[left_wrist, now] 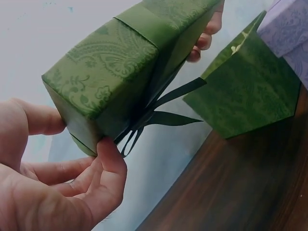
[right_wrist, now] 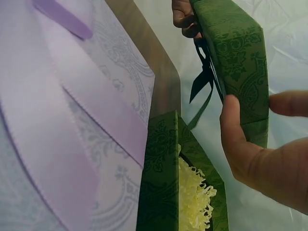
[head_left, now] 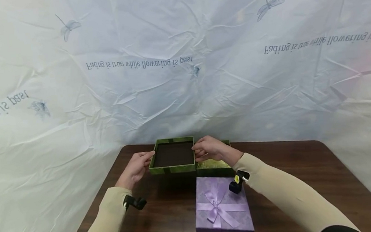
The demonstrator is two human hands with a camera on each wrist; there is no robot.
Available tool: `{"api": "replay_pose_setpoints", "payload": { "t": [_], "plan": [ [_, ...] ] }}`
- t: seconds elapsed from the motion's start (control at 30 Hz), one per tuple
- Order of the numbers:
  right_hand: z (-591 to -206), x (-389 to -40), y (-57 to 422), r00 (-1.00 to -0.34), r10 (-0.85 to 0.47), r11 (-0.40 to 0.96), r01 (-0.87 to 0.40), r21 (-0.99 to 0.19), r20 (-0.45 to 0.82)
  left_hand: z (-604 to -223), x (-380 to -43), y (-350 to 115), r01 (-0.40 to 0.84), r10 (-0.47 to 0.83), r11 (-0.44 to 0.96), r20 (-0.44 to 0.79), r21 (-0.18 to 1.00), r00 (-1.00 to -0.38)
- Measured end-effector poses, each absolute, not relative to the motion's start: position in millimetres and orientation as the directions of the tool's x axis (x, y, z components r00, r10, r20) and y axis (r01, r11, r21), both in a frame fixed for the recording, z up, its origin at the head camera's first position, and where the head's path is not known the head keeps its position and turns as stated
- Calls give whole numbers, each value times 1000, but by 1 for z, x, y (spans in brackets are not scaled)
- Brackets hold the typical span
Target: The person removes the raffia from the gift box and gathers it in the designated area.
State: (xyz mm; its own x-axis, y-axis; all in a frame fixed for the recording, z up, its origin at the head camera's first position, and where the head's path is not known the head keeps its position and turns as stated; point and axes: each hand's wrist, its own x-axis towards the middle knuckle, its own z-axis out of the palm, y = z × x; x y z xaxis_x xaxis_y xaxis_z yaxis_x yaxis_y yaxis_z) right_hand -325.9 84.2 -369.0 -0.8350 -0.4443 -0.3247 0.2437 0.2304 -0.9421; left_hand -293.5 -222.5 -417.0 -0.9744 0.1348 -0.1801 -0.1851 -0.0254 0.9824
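L hand (head_left: 138, 167) pinches lid's (head_left: 175, 153) L edge, R hand (head_left: 210, 147) its R edge; lid btwn them, inside up, bow (left_wrist: 168, 117) underneath, approx. square, so no clear long axis. It's held above tabletop (head_left: 283, 173), just L of open box (head_left: 215, 172) w/ yellow shreds (right_wrist: 195, 192); R hand nearer box. Purple box (head_left: 221, 210) nearer person. No brand seen; backdrop (head_left: 170, 95) txt, flipped: "Fading is true while flowering is past".

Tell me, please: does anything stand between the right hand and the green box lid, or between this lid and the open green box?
Nothing visible: the right hand grips the green box lid. Between lid and open green box, only that hand seems in the way, at the lid's right edge.
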Motion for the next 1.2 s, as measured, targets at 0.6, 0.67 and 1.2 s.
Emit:
{"api": "replay_pose_setpoints", "payload": {
  "t": [0.6,0.67,1.2],
  "plan": [
    [-386,-336,64,-817,-463,212,274,-938,-343,-428,-300,-244,-184,99,28,-186,982,-978],
    [-388,-337,62,-815,-467,206,277,-939,-343,-429,-301,-245,-174,94,37,-177,984,-980],
    [-391,-330,41,-862,-391,301,212,-930,-323,-441,-305,-258,-210,84,107,-219,972,-972]
  ]
}}
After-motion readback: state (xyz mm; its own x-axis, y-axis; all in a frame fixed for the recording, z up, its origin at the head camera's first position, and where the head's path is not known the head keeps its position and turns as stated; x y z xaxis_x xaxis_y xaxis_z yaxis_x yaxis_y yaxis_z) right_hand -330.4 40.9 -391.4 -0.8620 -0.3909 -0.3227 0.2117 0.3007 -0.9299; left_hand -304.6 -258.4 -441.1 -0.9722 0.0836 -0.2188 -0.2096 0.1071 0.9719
